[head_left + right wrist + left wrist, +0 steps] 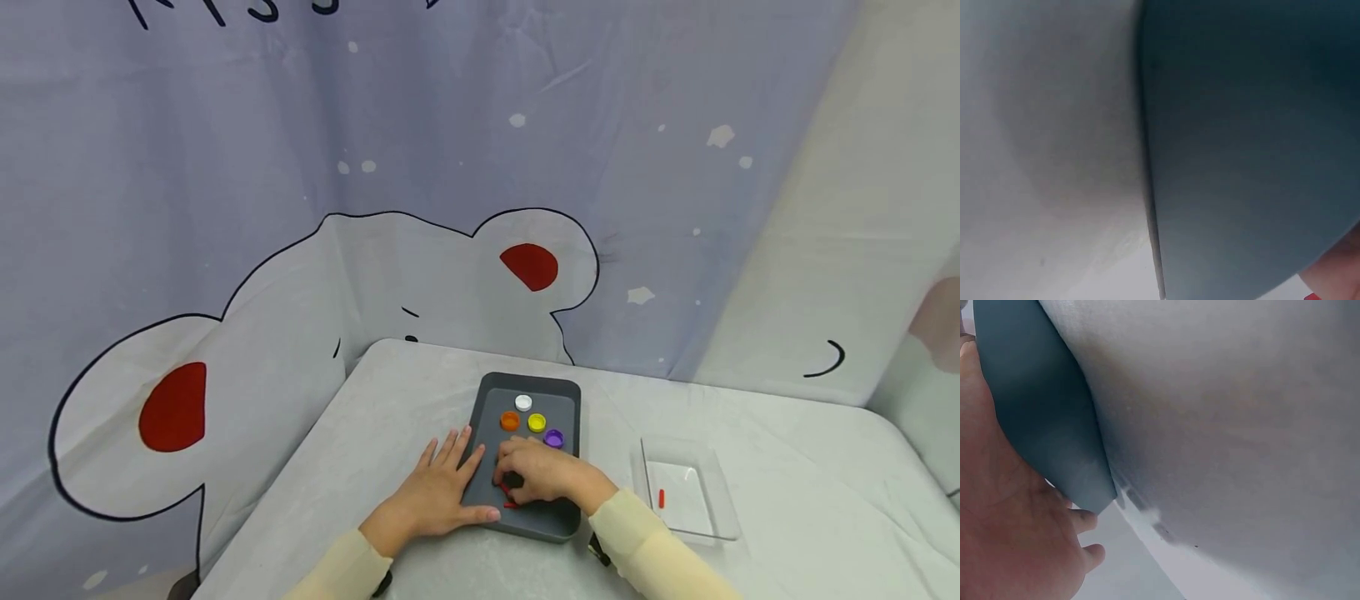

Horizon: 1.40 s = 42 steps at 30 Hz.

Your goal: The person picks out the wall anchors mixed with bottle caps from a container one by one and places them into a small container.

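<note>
Some red sticks (510, 504) at right hand (538, 471), left hand (433, 502) on grey tray (551, 521)

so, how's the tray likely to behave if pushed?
The tray is probably stiff: its walls keep a clean shape beside the left hand. Low-walled and lying flat, it should slide rather than tip. The small caps inside may shift with a hard shove, as nothing visible fixes them.

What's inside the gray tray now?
The gray tray holds a white dish, orange dish, yellow dish, purple dish, and red pieces by the right hand. Anything beneath that hand or the left hand is hidden.
</note>
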Tool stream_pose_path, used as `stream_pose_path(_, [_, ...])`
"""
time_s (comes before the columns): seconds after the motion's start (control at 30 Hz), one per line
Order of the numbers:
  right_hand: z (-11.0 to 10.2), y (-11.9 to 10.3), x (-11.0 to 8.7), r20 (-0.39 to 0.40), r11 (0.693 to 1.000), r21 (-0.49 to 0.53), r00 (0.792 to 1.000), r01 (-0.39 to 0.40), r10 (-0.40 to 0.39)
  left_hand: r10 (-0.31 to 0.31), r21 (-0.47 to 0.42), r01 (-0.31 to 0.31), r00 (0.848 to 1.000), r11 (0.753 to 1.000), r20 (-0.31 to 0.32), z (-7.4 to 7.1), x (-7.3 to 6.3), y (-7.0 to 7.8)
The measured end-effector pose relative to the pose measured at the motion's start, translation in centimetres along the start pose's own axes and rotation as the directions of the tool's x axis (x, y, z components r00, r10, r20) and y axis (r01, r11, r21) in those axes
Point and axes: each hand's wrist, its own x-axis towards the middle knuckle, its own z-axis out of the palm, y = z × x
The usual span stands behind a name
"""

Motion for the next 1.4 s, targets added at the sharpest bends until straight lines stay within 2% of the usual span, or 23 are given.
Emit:
stream_pose_path(0.3, [0.3,0.1,-0.2,-0.038,0.999,0.039,0.999,-0.002,0.004,-0.009,0.001,0.009,1.0,1.0,0.006,0.1,-0.2,0.0])
stream_pose_path(0.63, [-0.9,0.7,-1.3,0.0,0.997,0.082,1.0,-0.017,0.017,-0.02,0.021,0.02,1.0,1.0,0.016,0.0,0.2,-0.2])
stream_pose_path(0.9, [-0.8,1.0,-1.1,0.053,1.0,0.016,0.999,-0.007,0.006,-0.024,0.02,0.024,0.999,1.0,0.03,0.2,0.2,-0.3])
stream_pose_path(1.4, [-0.7,1.1,-0.6,0.075,0.999,-0.041,0.997,-0.014,0.017,-0.03,0.021,0.03,0.999,0.999,0.032,0.1,0.2,-0.1])
